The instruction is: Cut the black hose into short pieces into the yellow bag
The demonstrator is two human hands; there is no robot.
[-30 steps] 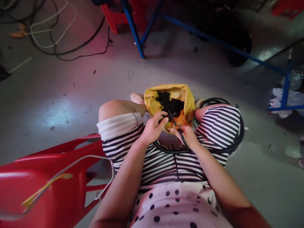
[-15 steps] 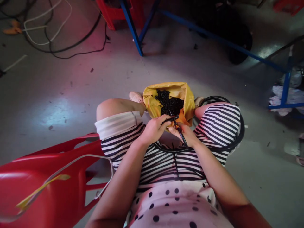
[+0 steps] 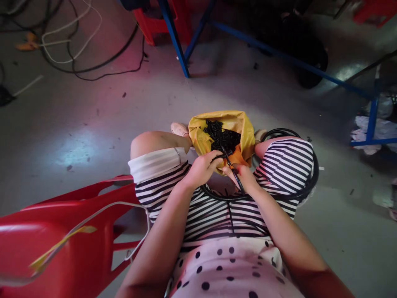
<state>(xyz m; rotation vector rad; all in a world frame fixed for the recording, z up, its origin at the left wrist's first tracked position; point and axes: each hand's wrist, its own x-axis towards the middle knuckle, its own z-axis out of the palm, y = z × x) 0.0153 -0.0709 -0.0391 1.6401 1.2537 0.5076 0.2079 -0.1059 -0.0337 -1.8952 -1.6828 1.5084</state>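
Note:
My left hand is closed around a black corrugated tube, whose end pokes out past the fingers over the bag. The tube runs back beneath this hand, across my lap and round my right knee. In my right hand is a pair of scissors with dark handles, its blades meeting the tube end just beyond my left fingertips. How far apart the blades are, I cannot tell. Below both hands, a yellow bag stands with its mouth spread between my feet, holding many short black tube pieces.
At my left is a red plastic chair with a white cable across it. A blue metal frame and a red stool stand ahead. Cables lie on the floor at the far left.
The view has shifted slightly, so the surroundings sit a little lower and further right. The tube end past my left fingers is less distinct. Both hands keep nearly the same hold.

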